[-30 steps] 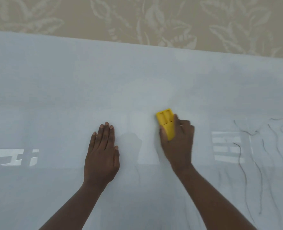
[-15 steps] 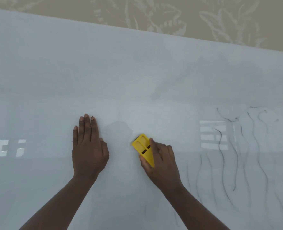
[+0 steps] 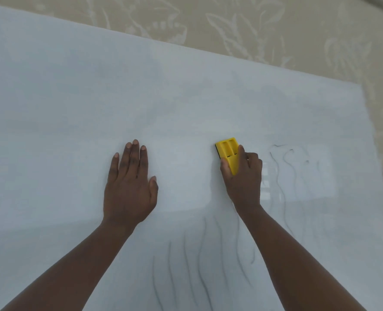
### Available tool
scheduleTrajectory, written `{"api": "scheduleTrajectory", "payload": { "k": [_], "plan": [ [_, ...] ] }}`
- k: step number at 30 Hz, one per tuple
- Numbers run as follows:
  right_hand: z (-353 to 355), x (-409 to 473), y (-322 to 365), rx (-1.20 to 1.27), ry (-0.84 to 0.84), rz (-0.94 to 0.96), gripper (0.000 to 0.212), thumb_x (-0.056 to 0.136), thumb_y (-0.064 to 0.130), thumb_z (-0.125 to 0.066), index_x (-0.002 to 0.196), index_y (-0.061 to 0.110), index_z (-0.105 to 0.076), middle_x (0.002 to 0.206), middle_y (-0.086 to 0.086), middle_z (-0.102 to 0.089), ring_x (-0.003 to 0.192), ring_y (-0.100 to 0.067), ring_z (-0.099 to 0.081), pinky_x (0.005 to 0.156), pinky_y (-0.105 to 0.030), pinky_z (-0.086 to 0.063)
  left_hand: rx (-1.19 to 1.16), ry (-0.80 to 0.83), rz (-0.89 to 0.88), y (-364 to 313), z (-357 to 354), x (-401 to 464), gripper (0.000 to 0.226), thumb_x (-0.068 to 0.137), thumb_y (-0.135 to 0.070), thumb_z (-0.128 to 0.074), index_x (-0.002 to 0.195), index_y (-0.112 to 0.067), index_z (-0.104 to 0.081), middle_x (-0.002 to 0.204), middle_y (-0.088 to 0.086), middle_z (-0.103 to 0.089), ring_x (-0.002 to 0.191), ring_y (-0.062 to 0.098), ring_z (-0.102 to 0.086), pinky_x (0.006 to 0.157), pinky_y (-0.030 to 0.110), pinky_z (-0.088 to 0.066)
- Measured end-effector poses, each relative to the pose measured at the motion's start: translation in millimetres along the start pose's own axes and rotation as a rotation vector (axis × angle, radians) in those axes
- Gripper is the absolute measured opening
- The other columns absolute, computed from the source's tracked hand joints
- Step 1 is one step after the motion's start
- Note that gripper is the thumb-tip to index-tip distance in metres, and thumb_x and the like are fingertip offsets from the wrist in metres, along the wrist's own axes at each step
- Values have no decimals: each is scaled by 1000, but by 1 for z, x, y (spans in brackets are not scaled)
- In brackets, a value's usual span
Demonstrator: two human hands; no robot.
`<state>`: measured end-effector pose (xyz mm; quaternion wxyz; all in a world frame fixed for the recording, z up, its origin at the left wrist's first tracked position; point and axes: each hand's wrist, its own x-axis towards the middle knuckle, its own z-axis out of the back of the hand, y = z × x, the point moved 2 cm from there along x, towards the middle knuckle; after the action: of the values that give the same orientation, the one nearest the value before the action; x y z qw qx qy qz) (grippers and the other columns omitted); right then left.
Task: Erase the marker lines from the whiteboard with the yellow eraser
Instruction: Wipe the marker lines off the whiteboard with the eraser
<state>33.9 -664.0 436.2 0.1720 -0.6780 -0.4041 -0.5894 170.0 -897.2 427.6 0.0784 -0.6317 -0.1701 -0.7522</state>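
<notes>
The whiteboard lies flat and fills most of the frame. Its far edge runs diagonally from the upper left toward the right side. Behind it, along the top and right of the frame, a beige fabric with a pale leaf pattern is visible.

The left hand rests palm-down on the whiteboard at centre left of the frame. Its fingers are extended and close together, the thumb is slightly out to the side, and it holds nothing.

The right hand is at centre right of the frame and is clamped on the yellow eraser. The thumb presses the eraser's left side and the index finger lies along its top right edge. The eraser sits against the whiteboard surface, with its free end pointing toward the top of the frame. A dark pad edge shows along its left side.

Marker lines remain just to the right of the right hand as thin wavy strokes. Further faint wavy strokes run through the lower centre of the frame, between the two forearms. The board area between the two hands shows no clear strokes.
</notes>
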Motion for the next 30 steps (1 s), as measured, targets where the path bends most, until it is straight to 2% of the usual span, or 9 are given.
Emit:
{"api": "scheduleTrajectory", "payload": {
  "k": [4, 7, 10, 13, 16, 19, 23, 30],
  "plan": [
    [15, 26, -63, -62, 8, -64, 53, 92, 31, -68, 134, 1, -55, 108, -23, -56, 97, -39, -52, 83, -45, -48, 38, -13, 15, 2, -6, -2, 70, 98, -36, -30, 158, 1, -26, 166, 23, -23, 156, 34, -21, 128, 53, -17],
    [27, 44, -113, -66, 29, -179, 54, 95, 36, -62, 138, 7, -51, 116, -22, -52, 106, -39, -49, 91, -45, -46, 46, -17, 17, 1, -6, -2, 71, 98, -36, -29, 158, 2, -25, 166, 24, -23, 156, 35, -21, 128, 53, -17],
    [35, 56, -149, -24, 17, -304, 55, 95, 43, -58, 139, 11, -49, 119, -18, -49, 112, -35, -46, 94, -37, -41, 55, -16, 21, 0, -6, -3, 71, 98, -36, -28, 158, 2, -24, 166, 24, -22, 156, 36, -20, 128, 54, -16],
    [36, 54, -154, 40, -30, -418, 55, 91, 49, -58, 132, 13, -55, 114, -17, -49, 109, -36, -51, 96, -41, -45, 66, -17, 21, 0, -6, -4, 71, 98, -35, -28, 158, 2, -23, 167, 23, -19, 157, 35, -18, 128, 54, -16],
    [29, 32, -125, 97, -69, -430, 58, 89, 49, -63, 134, 15, -55, 112, -15, -51, 107, -34, -53, 93, -39, -45, 63, -13, 18, 0, -5, -4, 71, 99, -35, -28, 158, 3, -22, 167, 22, -18, 157, 34, -16, 128, 53, -14],
    [20, -12, -70, 132, -73, -326, 57, 88, 42, -70, 135, 12, -57, 109, -14, -54, 102, -32, -54, 84, -34, -45, 58, -21, -24, 4, -2, -7, 69, 100, -33, -31, 158, 3, -23, 167, 21, -20, 157, 33, -18, 128, 52, -15],
    [9, -86, 11, 202, -47, -214, 58, 86, 45, -68, 133, 12, -59, 105, -8, -56, 95, -26, -53, 77, -31, -45, 69, -18, -28, 28, 0, -26, 70, 101, -38, -29, 159, 1, -21, 168, 20, -18, 158, 31, -16, 129, 50, -14],
    [-3, -211, 123, 267, 79, 169, 54, 87, 41, -72, 125, 3, -65, 107, -5, -58, 84, -24, -52, 73, -33, -45, 106, 38, -43, 80, 13, -59, 69, 104, -39, -28, 160, -1, -17, 169, 18, -15, 159, 30, -12, 130, 47, -11]
  ]
}}
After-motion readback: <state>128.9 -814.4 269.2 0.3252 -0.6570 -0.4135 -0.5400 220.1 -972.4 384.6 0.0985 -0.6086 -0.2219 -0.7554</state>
